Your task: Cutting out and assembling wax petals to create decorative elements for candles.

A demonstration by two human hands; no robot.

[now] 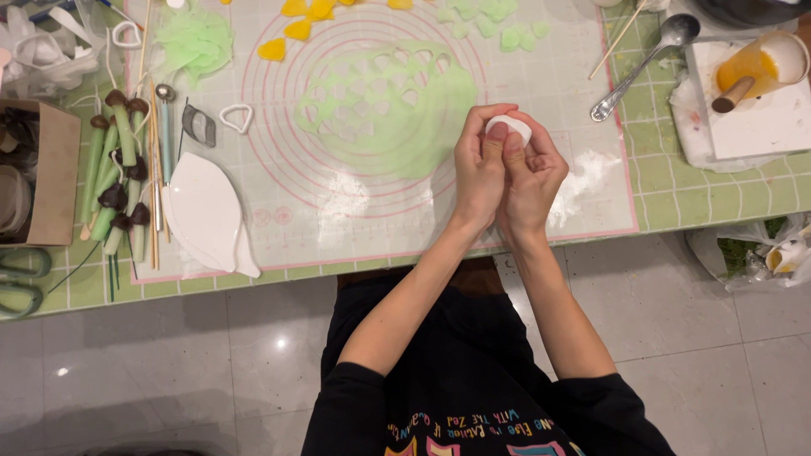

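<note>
Left hand [480, 169] and right hand [530, 173] together pinch a white lump [510, 128], just right of the green sheet [397, 105]; it looks soft, light, best cupped gently.

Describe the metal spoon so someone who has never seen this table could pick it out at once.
Start at the pale silicone mat with pink circles on the green tiled table. At the mat's upper right edge lies the long silver metal spoon, slanted, bowl up. A thin wooden stick lies beside it, but only the spoon is shiny.

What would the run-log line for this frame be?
left hand: pinching white lump | right hand: pinching same lump | below: pink-ringed mat
</note>
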